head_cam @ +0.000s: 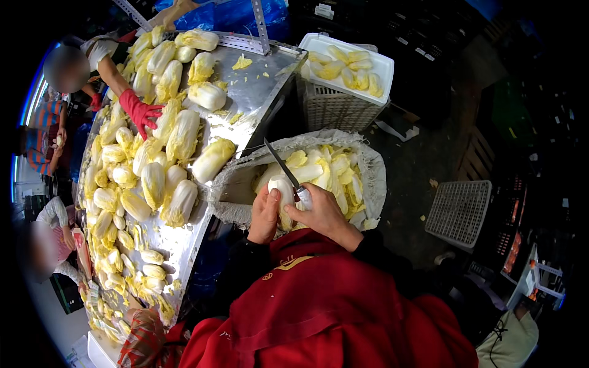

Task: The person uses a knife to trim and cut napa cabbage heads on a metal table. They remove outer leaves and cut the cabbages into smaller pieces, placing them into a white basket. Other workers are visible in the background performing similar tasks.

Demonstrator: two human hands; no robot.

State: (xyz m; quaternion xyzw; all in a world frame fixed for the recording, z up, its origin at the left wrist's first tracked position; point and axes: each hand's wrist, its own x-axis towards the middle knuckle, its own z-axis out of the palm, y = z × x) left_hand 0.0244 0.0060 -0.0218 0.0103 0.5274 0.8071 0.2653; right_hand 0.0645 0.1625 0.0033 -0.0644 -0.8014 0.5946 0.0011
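Observation:
My left hand grips a small napa cabbage from its left side, thumb up along the pale leaves. A knife with a dark blade and a whitish wrapped handle is in my right hand. Its blade points up and to the left, away from me, and the right thumb rests against the cabbage. Both hands are over the near rim of a white woven sack, which holds loose yellow and white cabbage leaves. The lower end of the cabbage is partly hidden by my fingers.
A metal table heaped with napa cabbages runs along my left. A co-worker's red-gloved hand reaches over the heap. Beyond the sack, a white foam box of trimmed cabbages sits on a plastic crate. Another crate stands at right.

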